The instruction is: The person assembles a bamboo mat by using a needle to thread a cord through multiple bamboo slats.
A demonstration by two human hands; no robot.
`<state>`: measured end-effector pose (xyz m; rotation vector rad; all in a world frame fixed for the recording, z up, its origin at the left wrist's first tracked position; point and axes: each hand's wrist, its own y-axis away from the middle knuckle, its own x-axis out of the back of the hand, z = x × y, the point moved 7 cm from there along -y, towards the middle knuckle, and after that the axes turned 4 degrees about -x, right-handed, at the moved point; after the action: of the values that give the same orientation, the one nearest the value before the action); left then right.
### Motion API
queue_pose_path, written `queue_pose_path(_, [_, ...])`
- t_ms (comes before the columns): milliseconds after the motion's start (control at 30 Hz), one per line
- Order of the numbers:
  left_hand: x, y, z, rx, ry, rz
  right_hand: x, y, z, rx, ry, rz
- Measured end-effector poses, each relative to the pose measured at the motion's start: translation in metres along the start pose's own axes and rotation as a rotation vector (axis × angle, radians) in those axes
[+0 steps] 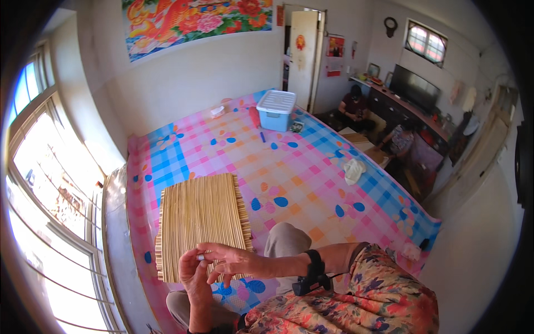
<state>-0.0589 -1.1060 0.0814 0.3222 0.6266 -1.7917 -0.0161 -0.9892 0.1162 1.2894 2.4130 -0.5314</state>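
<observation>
Above the near edge of a mat of thin straw-coloured sticks (203, 209), my two hands meet at the fingertips. My left hand (196, 281) is raised with its fingers closed in a pinch. From the right comes my right hand (236, 261), its index finger and thumb pressed at the left fingertips and its other fingers curled loosely. A small white band or wrap (201, 257) shows where the fingers meet; whether it is on a finger or held between them is unclear. Anything else pinched there is too small to make out.
The mat lies on a pink and blue checked sheet (233, 158). Farther off stand a blue lidded box (276, 111), a blue pen-like stick (262, 137) and a crumpled white cloth (354, 171). Barred windows (61, 161) line the left; two people sit at the right.
</observation>
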Motion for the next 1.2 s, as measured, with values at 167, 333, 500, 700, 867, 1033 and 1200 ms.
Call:
queue_pose_path(167, [0.002, 0.0, 0.005, 0.047, -0.081, -0.057, 0.003, -0.001, 0.002, 0.003, 0.229, 0.015])
queue_pose_path(333, [-0.002, -0.003, 0.01, 0.078, -0.286, -0.127, 0.001, 0.008, -0.001, -0.057, 0.305, -0.016])
queue_pose_path(500, [-0.001, 0.001, 0.01, 0.132, -0.363, -0.099, -0.002, 0.01, -0.002, -0.124, 0.416, -0.041])
queue_pose_path(700, [0.004, 0.023, 0.022, 0.147, -0.348, -0.16, -0.018, 0.003, 0.013, -0.211, 0.231, -0.204])
queue_pose_path(867, [0.004, 0.027, 0.037, 0.159, -0.659, -0.22, -0.025, -0.007, 0.011, -0.028, 0.699, -0.23])
queue_pose_path(1033, [-0.012, 0.011, 0.095, -0.002, -0.794, -0.238, -0.011, -0.015, -0.027, -0.075, 0.805, -0.086])
queue_pose_path(1200, [-0.046, 0.017, 0.209, -0.523, -0.645, -0.318, -0.018, 0.011, -0.155, 0.326, 0.669, 0.115])
